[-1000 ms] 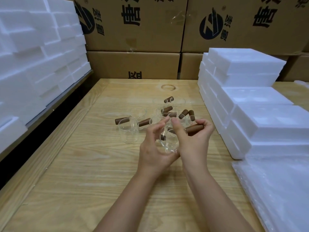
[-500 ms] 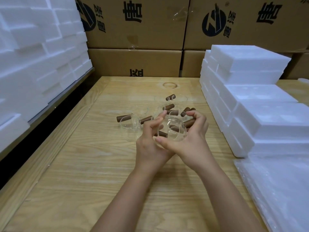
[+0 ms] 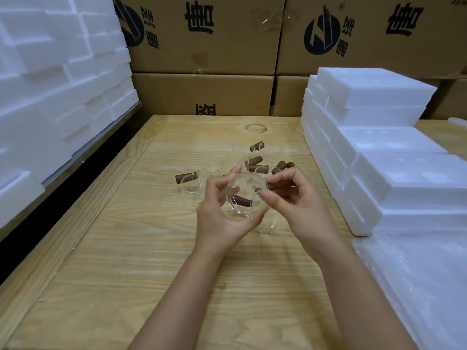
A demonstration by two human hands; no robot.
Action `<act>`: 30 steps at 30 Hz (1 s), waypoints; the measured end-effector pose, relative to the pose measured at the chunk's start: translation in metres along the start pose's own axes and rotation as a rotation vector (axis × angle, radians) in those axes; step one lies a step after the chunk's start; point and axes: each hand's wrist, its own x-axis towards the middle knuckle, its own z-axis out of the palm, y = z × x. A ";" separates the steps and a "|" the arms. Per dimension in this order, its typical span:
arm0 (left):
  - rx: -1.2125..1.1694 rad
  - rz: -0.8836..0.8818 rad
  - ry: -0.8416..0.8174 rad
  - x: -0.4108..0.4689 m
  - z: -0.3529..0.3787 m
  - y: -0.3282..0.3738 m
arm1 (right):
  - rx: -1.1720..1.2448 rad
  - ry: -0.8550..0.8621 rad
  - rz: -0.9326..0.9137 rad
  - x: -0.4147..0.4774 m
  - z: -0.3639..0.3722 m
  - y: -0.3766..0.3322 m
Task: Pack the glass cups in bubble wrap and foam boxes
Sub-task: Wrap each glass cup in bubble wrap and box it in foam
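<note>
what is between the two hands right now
A clear glass cup, in the head view. The left hand cradles its body and the right hand pinches its brown handle.

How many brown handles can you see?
8 brown handles: one far left, one at the back, two mid-cluster, two to their right, one pinched by the right hand, one seen through the held cup. Hands may hide more.

The cup [image 3: 243, 184] is clear, glossy glass; its brown handle [image 3: 278, 185] looks matt, possibly wood. The surface [image 3: 126, 248] is pale, grained wood with faint sheen. Foam boxes [image 3: 404, 188] are white and matt, cartons [image 3: 202, 92] brown matt cardboard, the sheets [image 3: 417, 286] translucent plastic.
</note>
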 end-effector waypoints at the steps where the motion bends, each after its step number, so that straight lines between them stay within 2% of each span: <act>1: 0.007 0.005 -0.001 0.000 0.001 0.000 | 0.018 0.021 -0.002 0.000 0.000 -0.001; 13: 0.076 0.089 -0.071 -0.005 0.004 0.004 | -0.009 0.406 -0.027 -0.003 0.022 0.003; 16: 0.107 0.099 -0.072 -0.008 0.006 0.004 | -0.090 0.473 -0.001 -0.004 0.031 0.004; 20: 0.144 0.089 -0.088 -0.010 0.008 0.007 | -0.234 0.467 0.045 -0.006 0.036 0.002; 23: 0.176 0.032 -0.088 -0.009 0.007 0.011 | -0.271 0.392 0.088 -0.007 0.037 0.003; 26: 0.166 -0.019 -0.040 -0.008 0.005 0.010 | -0.226 0.278 0.007 -0.008 0.036 0.003; 30: 0.039 -0.090 0.033 -0.002 0.001 0.012 | -0.010 0.246 -0.147 -0.006 0.031 0.003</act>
